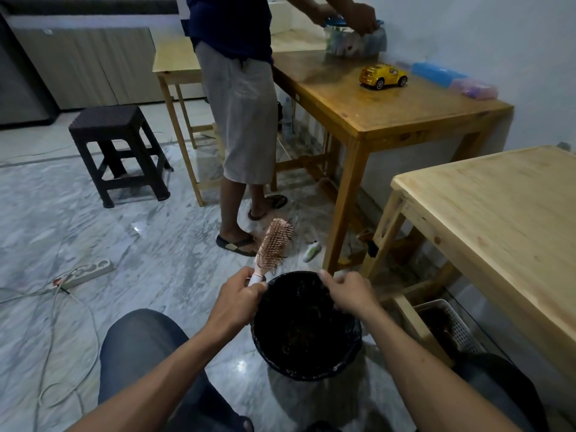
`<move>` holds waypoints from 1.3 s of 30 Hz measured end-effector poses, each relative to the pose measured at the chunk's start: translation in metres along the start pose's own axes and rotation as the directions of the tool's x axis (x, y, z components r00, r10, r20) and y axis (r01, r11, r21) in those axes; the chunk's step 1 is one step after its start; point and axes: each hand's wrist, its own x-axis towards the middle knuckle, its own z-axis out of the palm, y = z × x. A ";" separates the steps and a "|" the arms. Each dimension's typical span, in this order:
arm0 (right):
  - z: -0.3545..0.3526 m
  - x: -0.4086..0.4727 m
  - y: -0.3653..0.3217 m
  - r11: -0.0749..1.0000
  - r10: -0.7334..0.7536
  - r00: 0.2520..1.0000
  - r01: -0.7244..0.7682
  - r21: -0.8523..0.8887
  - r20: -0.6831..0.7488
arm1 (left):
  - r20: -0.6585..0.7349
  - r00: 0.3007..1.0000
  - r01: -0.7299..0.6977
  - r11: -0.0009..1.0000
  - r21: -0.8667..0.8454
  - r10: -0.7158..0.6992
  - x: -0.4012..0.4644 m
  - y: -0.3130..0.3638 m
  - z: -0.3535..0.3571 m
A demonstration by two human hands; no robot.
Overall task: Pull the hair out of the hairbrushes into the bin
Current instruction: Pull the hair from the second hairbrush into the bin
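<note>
The left hand (238, 291) grips the hairbrush (274, 244) handle, head pointing to one o'clock; the right hand (349, 291), fingers curled together over the bin (352, 338), lies at its four o'clock.

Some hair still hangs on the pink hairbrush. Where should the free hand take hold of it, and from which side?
Pinch the dark strands hanging off the hairbrush at the lower right edge of its head. Come from the right with the right hand: the left hand holds the handle, and that edge faces the bin.
</note>
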 end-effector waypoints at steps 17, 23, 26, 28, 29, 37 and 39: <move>-0.031 -0.002 -0.019 0.630 0.254 0.966 -0.133 0.765 -0.041 | -0.154 0.984 0.085 0.995 -0.044 -0.091 0.003 -0.005 0.001; -0.021 -0.001 0.017 0.857 0.161 0.986 -0.163 0.489 0.046 | -0.141 0.988 0.064 0.998 -0.023 -0.067 0.003 -0.005 -0.006; -0.013 0.001 0.013 0.986 0.046 0.989 -0.068 0.154 0.143 | -0.080 0.996 0.038 0.996 0.079 -0.031 -0.003 -0.001 0.001; -0.012 -0.002 0.000 0.982 -0.017 0.987 -0.013 0.188 0.157 | -0.053 0.999 0.017 0.992 0.127 -0.010 -0.007 0.002 0.006; -0.011 -0.005 -0.007 0.950 -0.053 0.984 -0.002 0.313 0.169 | -0.047 0.999 0.007 0.990 0.142 0.000 -0.008 0.004 0.009; -0.009 -0.013 -0.039 0.766 -0.185 0.980 0.095 0.636 0.077 | -0.002 0.994 -0.106 0.949 0.296 0.112 -0.015 0.011 0.021; -0.009 -0.010 -0.033 0.765 -0.138 0.989 0.078 0.639 0.045 | -0.046 0.996 -0.059 0.968 0.245 0.072 -0.011 0.007 0.017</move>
